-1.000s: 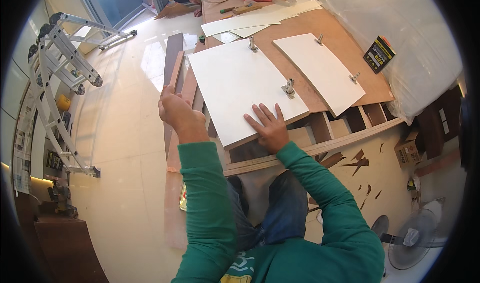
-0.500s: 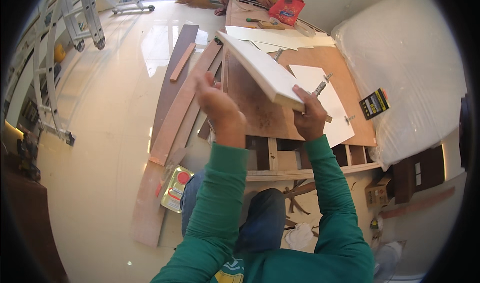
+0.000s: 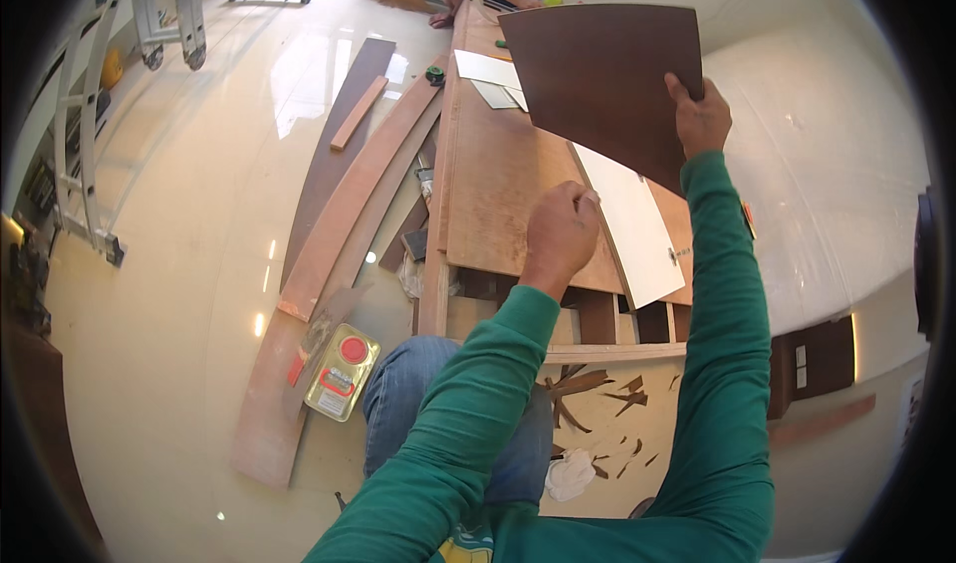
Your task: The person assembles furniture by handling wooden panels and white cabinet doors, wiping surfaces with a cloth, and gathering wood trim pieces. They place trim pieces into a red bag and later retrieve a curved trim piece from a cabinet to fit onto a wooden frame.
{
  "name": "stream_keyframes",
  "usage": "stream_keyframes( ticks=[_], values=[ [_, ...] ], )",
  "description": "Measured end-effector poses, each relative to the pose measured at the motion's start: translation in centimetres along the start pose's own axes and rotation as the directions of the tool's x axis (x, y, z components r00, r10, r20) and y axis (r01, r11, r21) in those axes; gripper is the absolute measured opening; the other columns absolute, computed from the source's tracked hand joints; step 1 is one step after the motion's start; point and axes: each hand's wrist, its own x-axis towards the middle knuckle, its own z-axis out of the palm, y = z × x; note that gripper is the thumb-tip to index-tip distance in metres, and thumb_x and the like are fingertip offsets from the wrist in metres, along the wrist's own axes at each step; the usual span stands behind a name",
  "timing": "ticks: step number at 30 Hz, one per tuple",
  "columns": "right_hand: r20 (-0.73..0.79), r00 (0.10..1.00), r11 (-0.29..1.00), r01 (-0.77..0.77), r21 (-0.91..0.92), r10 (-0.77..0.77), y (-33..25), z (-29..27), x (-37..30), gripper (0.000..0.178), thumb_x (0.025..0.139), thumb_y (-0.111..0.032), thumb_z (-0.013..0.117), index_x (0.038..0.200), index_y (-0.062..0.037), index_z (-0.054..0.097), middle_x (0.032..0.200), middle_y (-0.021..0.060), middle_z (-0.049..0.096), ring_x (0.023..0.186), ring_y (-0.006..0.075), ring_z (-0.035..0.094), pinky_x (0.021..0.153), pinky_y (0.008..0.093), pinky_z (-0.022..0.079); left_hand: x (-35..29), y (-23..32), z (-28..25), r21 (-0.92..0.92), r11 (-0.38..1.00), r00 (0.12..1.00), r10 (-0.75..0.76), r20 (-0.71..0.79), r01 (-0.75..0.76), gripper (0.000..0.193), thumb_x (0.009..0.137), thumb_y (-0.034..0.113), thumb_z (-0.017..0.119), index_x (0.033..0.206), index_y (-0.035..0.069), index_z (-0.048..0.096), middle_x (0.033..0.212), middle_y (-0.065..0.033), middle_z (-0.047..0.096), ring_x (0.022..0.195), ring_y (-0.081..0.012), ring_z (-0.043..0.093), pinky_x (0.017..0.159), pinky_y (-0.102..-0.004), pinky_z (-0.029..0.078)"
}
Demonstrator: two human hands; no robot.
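Observation:
My right hand [image 3: 702,117] grips the right edge of a dark brown panel [image 3: 607,80] and holds it up and tilted above the work surface. Its thumb lies across the brown face. My left hand [image 3: 566,226] is closed, its fingers curled in. It hovers over a plywood sheet [image 3: 498,190], apart from the brown panel; whatever it may hold is hidden. Beside it, a white panel [image 3: 632,229] with metal hinges [image 3: 679,255] lies on the plywood. Beneath the plywood shows an open wooden frame [image 3: 597,316].
Long wooden strips [image 3: 358,190] and a metal can [image 3: 343,374] lie on the floor to my left. A ladder [image 3: 85,145] stands farther left. A plastic-wrapped slab [image 3: 817,185] is at right. At the far end, another person's hand [image 3: 443,17] shows. Brown scraps [image 3: 583,384] litter the floor.
The panel in my right hand has swung up and right; its brown face now shows instead of the white one. My left hand has moved right and closed.

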Motion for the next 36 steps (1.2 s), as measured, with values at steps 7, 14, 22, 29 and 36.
stream_keyframes(
  ticks=[7,14,22,29,36],
  values=[
    [0.208,0.964,0.983,0.143,0.114,-0.164,-4.3,-11.7,7.2,0.046,0.090,-0.028,0.080,0.128,-0.0025,0.071,0.113,0.0102,0.077,0.102,0.0220,0.071,0.096,0.0365,0.054,2.4,1.2,-2.8,-0.096,0.995,0.913,-0.050,-0.405,0.012,0.037,0.096,0.024,0.058,0.112,-0.008,0.066,0.107,-0.0245,0.070,0.100,-0.0355,0.068,0.091,-0.0448,0.053],
    [0.457,0.813,0.933,0.318,0.171,-0.361,-9.8,-19.5,7.4,0.044,0.089,-0.013,0.079,0.129,0.0020,0.069,0.116,0.0103,0.076,0.105,0.0190,0.069,0.098,0.0353,0.053,4.5,2.5,-6.1,-0.109,0.972,0.920,0.158,-0.357,-0.209,0.074,0.103,0.051,0.056,0.146,-0.008,0.045,0.148,-0.0293,0.046,0.137,-0.0377,0.048,0.115,-0.0434,0.038],
    [0.647,0.690,0.907,0.420,0.005,-0.323,-10.3,-19.3,4.3,0.051,0.086,-0.010,0.080,0.133,0.0025,0.066,0.118,0.0129,0.076,0.107,0.0209,0.069,0.102,0.0362,0.052,4.0,1.8,-4.2,0.334,0.860,0.908,0.417,-0.027,-0.385,0.112,0.097,0.073,0.050,0.160,-0.013,0.016,0.166,-0.0330,0.025,0.157,-0.0410,0.022,0.128,-0.0426,0.021],
    [0.750,0.585,0.940,0.310,0.144,-0.308,-9.1,-18.8,3.1,0.051,0.087,-0.010,0.081,0.135,-0.0010,0.066,0.120,0.0122,0.076,0.109,0.0223,0.070,0.102,0.0372,0.052,3.9,2.1,-5.3,0.201,0.903,0.924,0.382,0.024,-0.379,0.100,0.104,0.072,0.033,0.157,-0.012,0.029,0.160,-0.0330,0.037,0.152,-0.0411,0.034,0.125,-0.0406,0.026],
    [0.764,0.469,0.894,0.293,0.338,-0.443,-8.4,-16.0,3.7,0.052,0.088,-0.015,0.081,0.137,-0.0035,0.066,0.122,0.0112,0.075,0.112,0.0230,0.070,0.101,0.0388,0.053,3.3,2.3,-6.6,0.184,0.968,0.983,0.180,-0.040,-0.170,0.102,0.103,0.077,0.023,0.157,-0.009,0.034,0.163,-0.0239,0.038,0.153,-0.0344,0.033,0.126,-0.0393,0.024]
  ],
)
